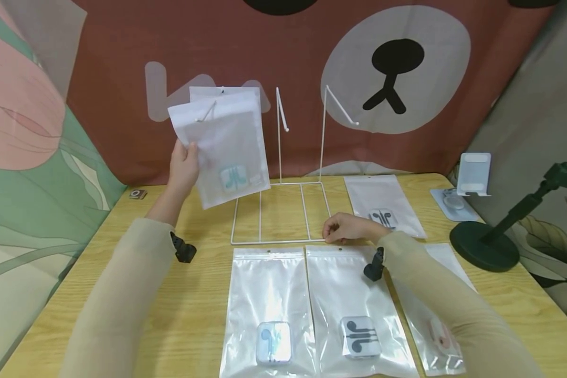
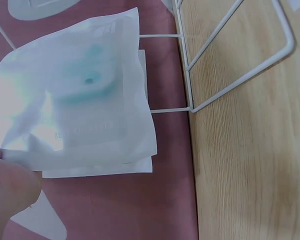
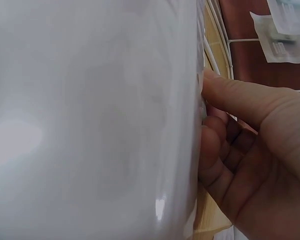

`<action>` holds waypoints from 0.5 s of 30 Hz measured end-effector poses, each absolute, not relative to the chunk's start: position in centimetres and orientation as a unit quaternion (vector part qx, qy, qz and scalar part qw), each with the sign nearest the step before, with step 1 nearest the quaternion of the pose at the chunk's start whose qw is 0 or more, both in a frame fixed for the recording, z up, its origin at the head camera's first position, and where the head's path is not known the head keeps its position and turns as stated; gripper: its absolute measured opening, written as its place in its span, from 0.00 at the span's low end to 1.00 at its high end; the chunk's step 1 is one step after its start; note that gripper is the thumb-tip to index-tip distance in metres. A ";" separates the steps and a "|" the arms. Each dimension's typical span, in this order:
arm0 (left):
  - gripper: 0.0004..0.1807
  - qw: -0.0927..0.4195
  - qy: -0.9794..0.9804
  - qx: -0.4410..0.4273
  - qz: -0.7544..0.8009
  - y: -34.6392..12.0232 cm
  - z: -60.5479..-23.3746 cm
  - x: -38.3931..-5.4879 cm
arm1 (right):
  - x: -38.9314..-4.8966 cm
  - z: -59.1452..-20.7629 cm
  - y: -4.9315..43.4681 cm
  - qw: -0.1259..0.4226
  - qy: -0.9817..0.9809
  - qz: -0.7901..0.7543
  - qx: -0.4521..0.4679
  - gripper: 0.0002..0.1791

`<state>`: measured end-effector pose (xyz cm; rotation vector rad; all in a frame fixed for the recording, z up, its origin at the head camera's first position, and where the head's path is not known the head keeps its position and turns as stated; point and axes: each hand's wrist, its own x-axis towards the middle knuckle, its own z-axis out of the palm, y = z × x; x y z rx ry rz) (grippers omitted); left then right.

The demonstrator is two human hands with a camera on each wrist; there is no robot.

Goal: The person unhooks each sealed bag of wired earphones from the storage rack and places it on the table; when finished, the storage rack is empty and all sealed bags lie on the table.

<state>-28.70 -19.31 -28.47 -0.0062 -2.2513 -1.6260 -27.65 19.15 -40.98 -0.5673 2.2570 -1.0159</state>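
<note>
Glossy bag (image 1: 333, 289), earphone box (image 1: 361, 337) inside, lies nearside of the right hand (image 1: 347, 228), which pinches its top edge! Twin bag (image 1: 248, 294) just left, second box (image 1: 273, 342) within. White rack bar (image 1: 279, 242) runs leftward beside those fingertips; farther left, the left hand (image 1: 184, 167) grips a hanging bag (image 1: 231, 144), teal-marked.

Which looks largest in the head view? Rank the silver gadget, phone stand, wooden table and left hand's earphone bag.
1. Wooden table
2. Earphone bag in the left hand
3. Phone stand
4. Silver gadget
</note>
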 end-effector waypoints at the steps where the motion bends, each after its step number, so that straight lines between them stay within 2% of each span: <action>1: 0.22 0.179 -0.799 0.001 -0.574 -19.4 -28.4 -28.5 | -27.7 -41.0 19.1 0.296 0.849 -0.382 -0.215 0.03; 15: 0.22 0.173 -0.795 -0.017 -0.582 -20.0 -28.0 -24.5 | -27.7 -40.9 19.0 0.298 0.849 -0.380 -0.215 0.03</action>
